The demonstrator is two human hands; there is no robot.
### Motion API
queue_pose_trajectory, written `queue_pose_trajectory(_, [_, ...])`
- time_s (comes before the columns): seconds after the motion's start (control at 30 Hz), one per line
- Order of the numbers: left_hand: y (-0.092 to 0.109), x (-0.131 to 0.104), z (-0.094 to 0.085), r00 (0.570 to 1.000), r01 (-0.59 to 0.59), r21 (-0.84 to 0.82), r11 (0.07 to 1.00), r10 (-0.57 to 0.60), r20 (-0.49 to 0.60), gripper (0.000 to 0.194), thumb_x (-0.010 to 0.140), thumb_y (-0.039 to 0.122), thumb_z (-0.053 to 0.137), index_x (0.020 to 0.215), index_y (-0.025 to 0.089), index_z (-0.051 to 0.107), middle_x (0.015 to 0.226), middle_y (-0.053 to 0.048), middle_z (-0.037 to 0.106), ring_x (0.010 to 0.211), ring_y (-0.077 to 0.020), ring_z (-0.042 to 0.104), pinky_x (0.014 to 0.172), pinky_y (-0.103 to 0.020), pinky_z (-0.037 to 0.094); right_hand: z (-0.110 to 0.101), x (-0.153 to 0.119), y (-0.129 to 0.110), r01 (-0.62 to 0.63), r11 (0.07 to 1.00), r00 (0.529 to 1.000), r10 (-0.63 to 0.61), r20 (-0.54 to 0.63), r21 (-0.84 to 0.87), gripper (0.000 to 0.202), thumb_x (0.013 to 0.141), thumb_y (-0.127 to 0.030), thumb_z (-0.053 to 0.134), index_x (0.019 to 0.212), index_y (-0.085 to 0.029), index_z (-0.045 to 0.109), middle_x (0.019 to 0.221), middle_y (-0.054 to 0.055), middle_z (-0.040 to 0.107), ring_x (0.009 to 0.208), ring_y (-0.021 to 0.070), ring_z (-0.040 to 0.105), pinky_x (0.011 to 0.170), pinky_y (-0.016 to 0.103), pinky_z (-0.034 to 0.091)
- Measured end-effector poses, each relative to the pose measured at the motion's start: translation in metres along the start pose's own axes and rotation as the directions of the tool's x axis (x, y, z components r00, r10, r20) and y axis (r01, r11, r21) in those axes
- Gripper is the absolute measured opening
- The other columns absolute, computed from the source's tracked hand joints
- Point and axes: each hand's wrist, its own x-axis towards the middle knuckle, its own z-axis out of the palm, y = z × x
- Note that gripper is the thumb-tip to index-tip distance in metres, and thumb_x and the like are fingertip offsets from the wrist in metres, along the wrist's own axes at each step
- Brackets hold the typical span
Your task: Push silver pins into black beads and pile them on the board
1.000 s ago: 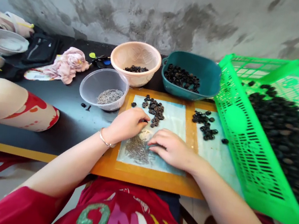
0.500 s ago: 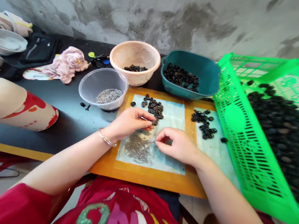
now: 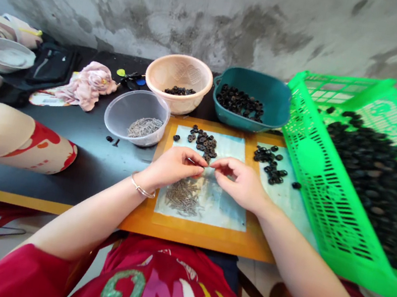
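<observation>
My left hand [image 3: 180, 166], with a bangle on its wrist, pinches what looks like a small black disc, mostly hidden by the fingers. Its fingertips almost meet those of my right hand [image 3: 241, 180], whose thumb and forefinger are closed in a pinch. What lies in that right pinch is too small to make out. Just beyond the fingertips sit several black round discs with holes [image 3: 205, 142]. Below my hands a heap of thin metal pins [image 3: 182, 197] lies on the pale sheet [image 3: 225, 214].
Behind stand a clear bowl of pins [image 3: 115, 116], a peach bowl [image 3: 152, 76] and a teal basin [image 3: 280, 106] with black parts. A green crate [image 3: 310, 158] full of black discs fills the right. Black rings [image 3: 274, 174] lie beside it. At left are a tumbler [image 3: 19, 140] and cloth [image 3: 92, 84].
My right hand has moved up and slightly away from the edge of the pin heap, bringing its fingertips to those of my left hand. The left hand has barely shifted.
</observation>
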Motion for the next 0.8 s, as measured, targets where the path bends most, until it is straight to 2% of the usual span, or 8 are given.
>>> queue_pose_trajectory(0.07, [0.0015,-0.0009,0.0014,1.0,0.012,0.001,1.0,-0.012,-0.016,0.014,0.075,0.013,0.073,0.089,0.013,0.072,0.071,-0.003,0.072,0.064,-0.0115,0.067,0.066,-0.025,0.056,-0.0009,0.0007,0.0,0.027,1.0,1.0,-0.027,-0.012,-0.016,0.019,0.086,-0.018,0.058,0.099,-0.02,0.071,0.095,0.005,0.072,0.086,0.0184,0.068,0.08,0.036,0.055])
queue_pose_trajectory(0.17, [0.0036,-0.0009,0.0016,0.997,0.072,-0.162,0.984,-0.07,0.019,0.012,0.078,0.012,0.071,0.09,0.011,0.071,0.068,-0.003,0.072,0.062,-0.0106,0.068,0.065,-0.023,0.057,-0.0014,0.0014,0.0005,0.055,0.998,0.998,-0.055,-0.019,-0.001,0.021,0.088,-0.016,0.056,0.099,-0.022,0.074,0.099,0.005,0.072,0.094,0.0192,0.067,0.088,0.039,0.053])
queue_pose_trajectory(0.27, [0.0036,-0.0002,0.0002,0.984,0.165,-0.38,0.91,-0.126,0.127,0.01,0.08,0.013,0.072,0.09,0.01,0.07,0.069,-0.005,0.073,0.063,-0.0101,0.069,0.065,-0.021,0.057,-0.0013,0.0016,0.001,-0.032,0.993,0.999,0.031,0.007,0.111,0.018,0.087,-0.019,0.058,0.097,-0.021,0.073,0.094,0.004,0.072,0.078,0.0162,0.067,0.077,0.034,0.055])
queue_pose_trajectory(0.37, [0.0012,0.0,0.0001,0.967,0.241,-0.488,0.839,-0.164,0.196,0.01,0.081,0.012,0.073,0.09,0.009,0.07,0.072,-0.007,0.075,0.066,-0.0111,0.071,0.068,-0.02,0.058,-0.002,0.0013,0.0,-0.113,0.966,0.993,0.106,0.043,0.231,0.014,0.087,-0.024,0.061,0.096,-0.019,0.07,0.089,0.003,0.071,0.067,0.0133,0.065,0.069,0.03,0.055])
queue_pose_trajectory(0.57, [-0.0017,-0.0013,0.0039,0.961,0.269,-0.555,0.787,-0.185,0.204,0.011,0.082,0.01,0.072,0.093,0.008,0.07,0.075,-0.008,0.075,0.07,-0.0125,0.072,0.072,-0.022,0.059,-0.0049,-0.0003,-0.0021,-0.069,0.973,0.998,0.067,0.018,0.219,0.022,0.09,-0.019,0.053,0.102,-0.02,0.071,0.092,0.003,0.066,0.072,0.012,0.065,0.075,0.03,0.055])
queue_pose_trajectory(0.67, [-0.0013,-0.0016,0.0049,0.964,0.261,-0.566,0.782,-0.183,0.193,0.011,0.082,0.009,0.072,0.092,0.008,0.07,0.076,-0.009,0.075,0.07,-0.0126,0.073,0.073,-0.021,0.059,-0.0045,-0.0002,-0.0016,-0.118,0.952,0.993,0.109,0.045,0.284,0.017,0.09,-0.02,0.054,0.098,-0.019,0.069,0.084,0.002,0.067,0.073,0.0135,0.067,0.076,0.031,0.056])
queue_pose_trajectory(0.8, [-0.0014,-0.0016,0.0053,0.963,0.265,-0.578,0.772,-0.185,0.195,0.012,0.082,0.005,0.07,0.093,0.006,0.07,0.075,-0.009,0.076,0.069,-0.0134,0.073,0.072,-0.022,0.06,-0.0031,0.0013,-0.0022,-0.217,0.872,0.976,0.194,0.099,0.439,0.015,0.084,-0.027,0.067,0.095,-0.018,0.065,0.08,0.001,0.069,0.07,0.0151,0.071,0.072,0.031,0.058])
